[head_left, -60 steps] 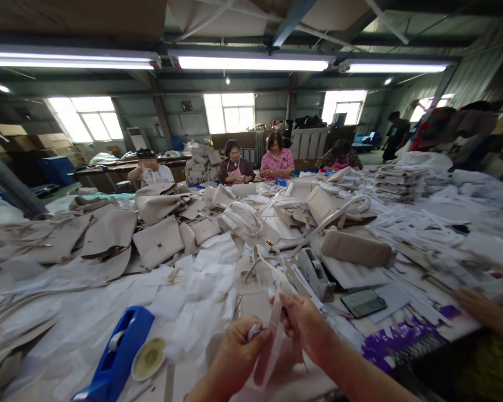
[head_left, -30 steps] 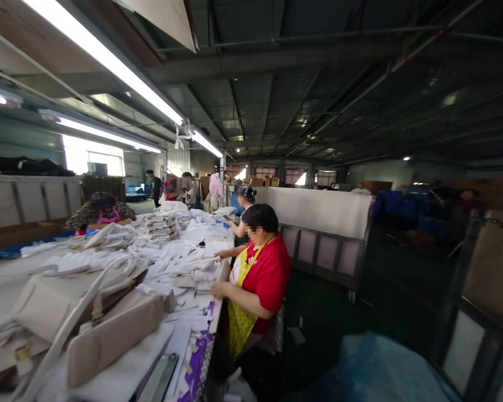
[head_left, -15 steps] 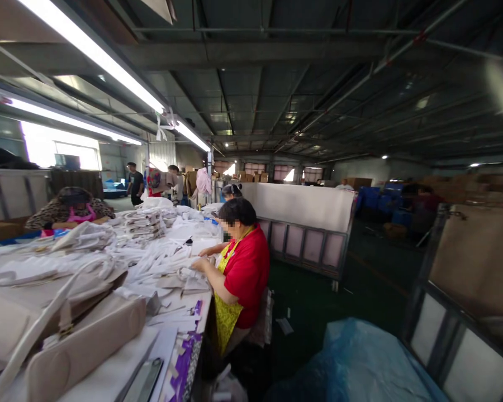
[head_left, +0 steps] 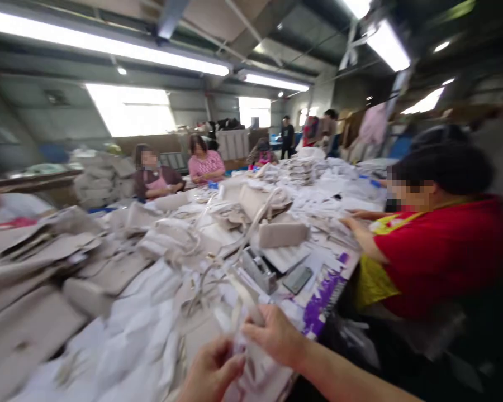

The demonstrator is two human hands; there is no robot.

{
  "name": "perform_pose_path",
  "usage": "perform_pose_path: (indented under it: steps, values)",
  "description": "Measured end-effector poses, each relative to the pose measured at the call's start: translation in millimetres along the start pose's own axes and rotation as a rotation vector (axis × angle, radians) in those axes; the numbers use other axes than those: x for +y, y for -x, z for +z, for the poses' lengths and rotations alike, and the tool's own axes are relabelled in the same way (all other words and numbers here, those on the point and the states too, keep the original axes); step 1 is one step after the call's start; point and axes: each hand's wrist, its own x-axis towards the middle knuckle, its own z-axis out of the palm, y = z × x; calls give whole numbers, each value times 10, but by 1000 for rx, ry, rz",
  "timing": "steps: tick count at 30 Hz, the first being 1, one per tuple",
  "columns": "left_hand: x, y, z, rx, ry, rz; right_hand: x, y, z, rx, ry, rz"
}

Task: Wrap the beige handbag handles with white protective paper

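Note:
At the lower middle, my right hand (head_left: 274, 335) is closed around a pale beige strap (head_left: 243, 289). The strap curves up from the fingers over the table and hangs down below them. Just left of it, my left hand (head_left: 213, 365) has its thumb and fingers pressed together beside the strap's lower part. Blur hides what the left hand pinches. Beyond both hands lie a grey tape dispenser (head_left: 259, 271) and a phone-like grey slab (head_left: 297, 279). A beige bag (head_left: 283, 234) rests behind these.
Beige bag pieces (head_left: 29, 318) and white wrapping material (head_left: 138, 318) cover the table's left side. A worker in red (head_left: 440, 251) sits close at the right, past the table edge with purple tape (head_left: 324, 298). Other workers sit along the far side.
The view has swung left and down, bringing my two hands and the strap into sight. The worker in red now appears farther right and nearer.

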Motion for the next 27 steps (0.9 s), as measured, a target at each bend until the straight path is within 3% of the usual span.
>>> perform_pose_path:
  steps: [3,6,9,14,17,21,24,27]
  values:
    - [-122,102,-148,-188,321,-13,28,-44,26,-98,-15,-12]
    - [-164,189,-186,-173,456,-39,-25,-54,42,-171,-9,-31]
    - [-211,252,-211,-128,429,-37,-47,-72,99,-202,-76,14]
    - [-292,272,-241,111,320,-7,50,-66,209,-198,-252,131]
    - [-324,272,-205,187,276,29,61,-12,280,-201,-247,161]
    - [-305,298,-160,126,348,88,-30,50,347,-150,-160,165]
    - [-237,306,-173,2,439,155,-53,71,346,-266,-72,55]
    - [-205,280,-203,27,371,154,-5,69,314,-314,-6,20]
